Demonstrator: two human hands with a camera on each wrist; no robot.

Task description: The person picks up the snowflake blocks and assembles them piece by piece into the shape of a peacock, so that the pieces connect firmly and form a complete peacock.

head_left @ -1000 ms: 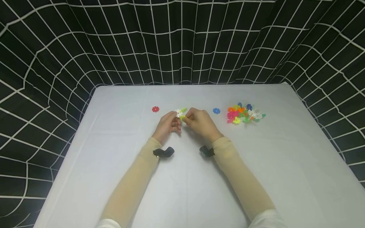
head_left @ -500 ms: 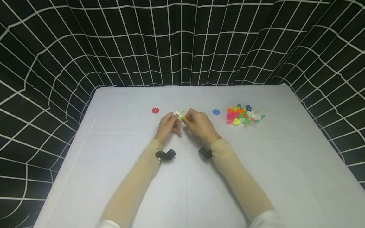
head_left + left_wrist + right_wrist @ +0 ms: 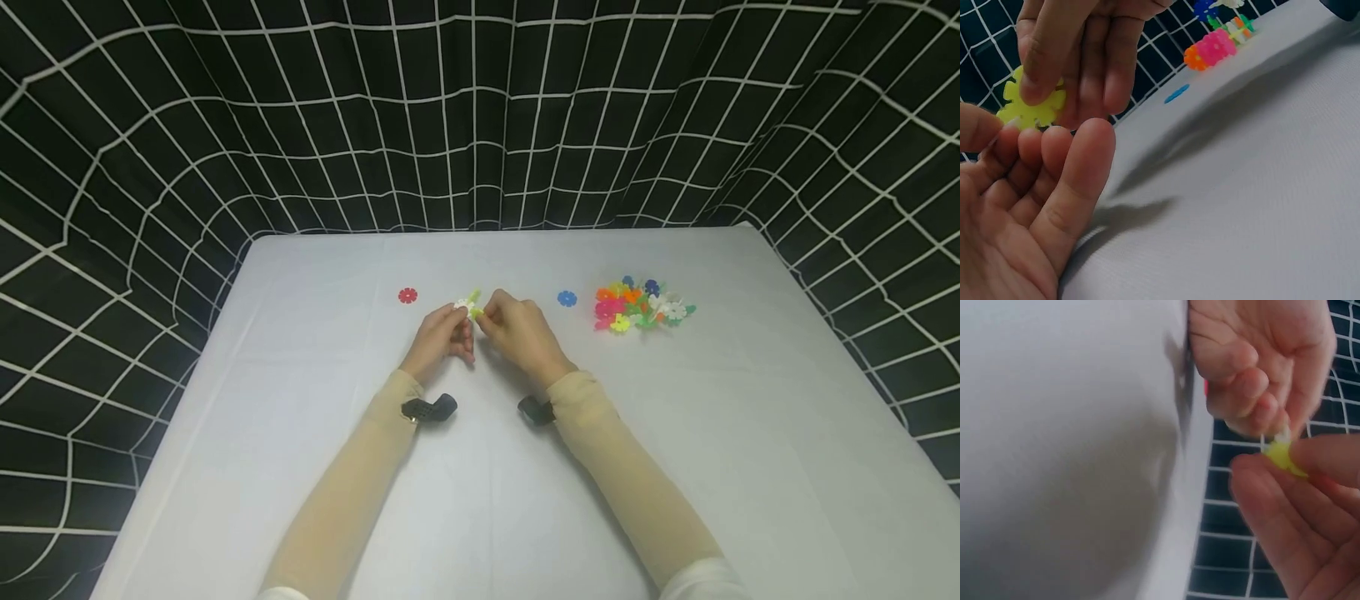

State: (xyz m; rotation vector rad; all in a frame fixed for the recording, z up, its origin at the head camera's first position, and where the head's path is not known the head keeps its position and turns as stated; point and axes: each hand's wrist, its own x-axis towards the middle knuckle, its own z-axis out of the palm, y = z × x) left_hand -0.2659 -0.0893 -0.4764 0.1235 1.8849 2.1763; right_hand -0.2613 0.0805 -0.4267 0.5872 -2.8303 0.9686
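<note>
In the head view my left hand (image 3: 438, 337) pinches a white interlocking flower disc (image 3: 462, 305) between thumb and fingers. A yellow-green flower disc (image 3: 474, 296) stands out from its far side. My right hand (image 3: 527, 333) pinches a yellow flower disc (image 3: 1050, 107) at the white disc's right edge. Seen from the left wrist, the yellow disc faces the camera with its notched rim showing, the right thumb across it. The right wrist view has the yellow disc edge-on against a bit of white, with the left fingers curled behind. Fingers hide most of the white disc.
A red flower disc (image 3: 407, 296) lies flat on the white tabletop (image 3: 315, 350), left of the hands. To the right are a blue flower disc (image 3: 567, 298) and a pile of mixed-colour flower discs (image 3: 637, 307). A black curtain (image 3: 420, 125) with white grid lines surrounds the table.
Both hands stay together with the discs between them, shifting slightly left. The yellow disc in the right hand is turned a little against the white one.
</note>
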